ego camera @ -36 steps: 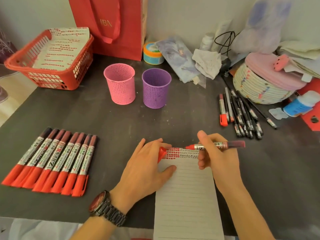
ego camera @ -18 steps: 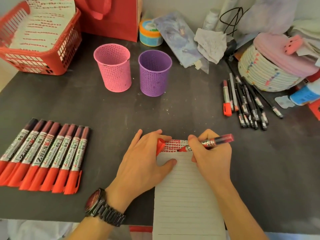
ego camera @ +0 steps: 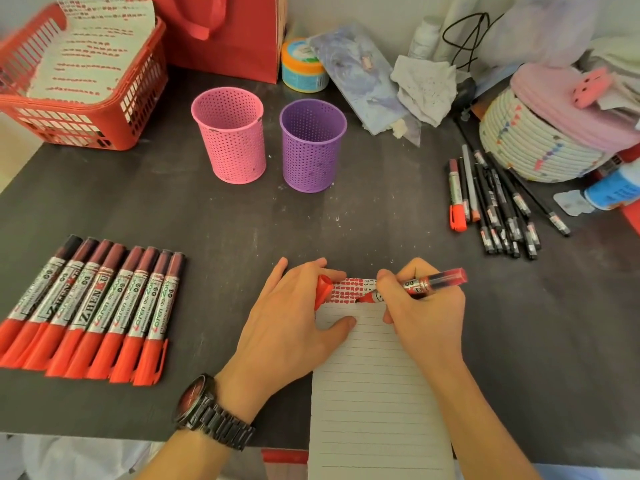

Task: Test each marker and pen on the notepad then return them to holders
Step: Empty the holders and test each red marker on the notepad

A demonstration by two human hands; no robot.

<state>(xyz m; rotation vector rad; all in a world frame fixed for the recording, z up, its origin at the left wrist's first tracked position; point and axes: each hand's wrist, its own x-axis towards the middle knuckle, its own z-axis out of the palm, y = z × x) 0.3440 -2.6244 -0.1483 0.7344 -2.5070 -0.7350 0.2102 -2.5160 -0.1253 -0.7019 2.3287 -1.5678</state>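
A lined notepad point(ego camera: 374, 393) lies at the table's near edge, with rows of red marks across its top. My right hand point(ego camera: 420, 317) grips an uncapped red marker point(ego camera: 426, 284), its tip touching the paper by the marks. My left hand point(ego camera: 294, 323) rests on the pad's left edge and holds the red cap point(ego camera: 323, 291) between its fingers. Several capped red markers point(ego camera: 90, 313) lie in a row at the left. A pink holder point(ego camera: 230, 140) and a purple holder point(ego camera: 311, 145) stand beyond the pad. Several pens point(ego camera: 498, 206) lie at the right.
A red basket point(ego camera: 79, 126) with marked paper sits at the far left, a red bag point(ego camera: 235, 36) behind it. A woven basket point(ego camera: 530, 143) with a pink lid, a blue bottle point(ego camera: 613, 192) and crumpled cloth crowd the far right.
My right hand lowered the marker from above the pad and tilted its tip down onto the paper. The view tipped downward and closer. My left hand kept its place.
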